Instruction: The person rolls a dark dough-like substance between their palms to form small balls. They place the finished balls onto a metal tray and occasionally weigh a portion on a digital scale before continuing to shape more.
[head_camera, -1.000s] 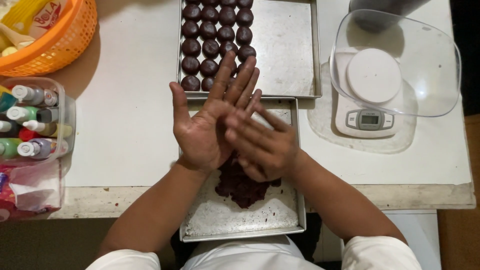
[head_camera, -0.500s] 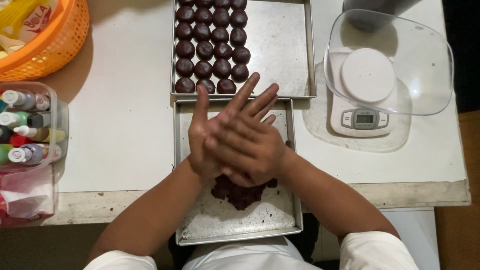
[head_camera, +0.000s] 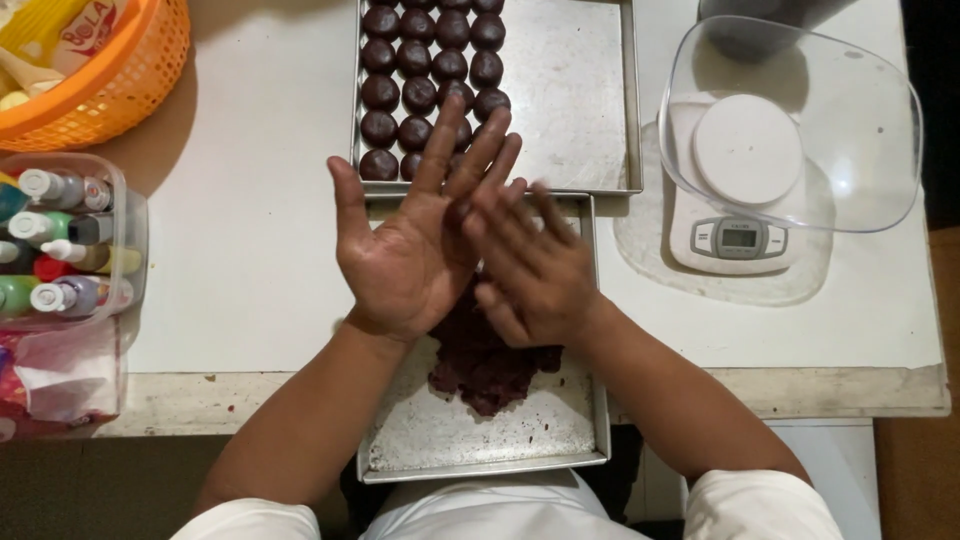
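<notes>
hands mid-frame over near tray (head_camera: 480, 440) with dark dough (head_camera: 485, 360): left hand (head_camera: 415, 250) flat, palm up, fingers wide; right hand (head_camera: 530, 265) flat across it, blurred; rolled balls (head_camera: 420, 60) upper centre.

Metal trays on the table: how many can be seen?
2. The far tray holds rows of dark balls on its left side. The near tray, at the table edge, holds a dark lump, partly under the left hand and right hand.
</notes>
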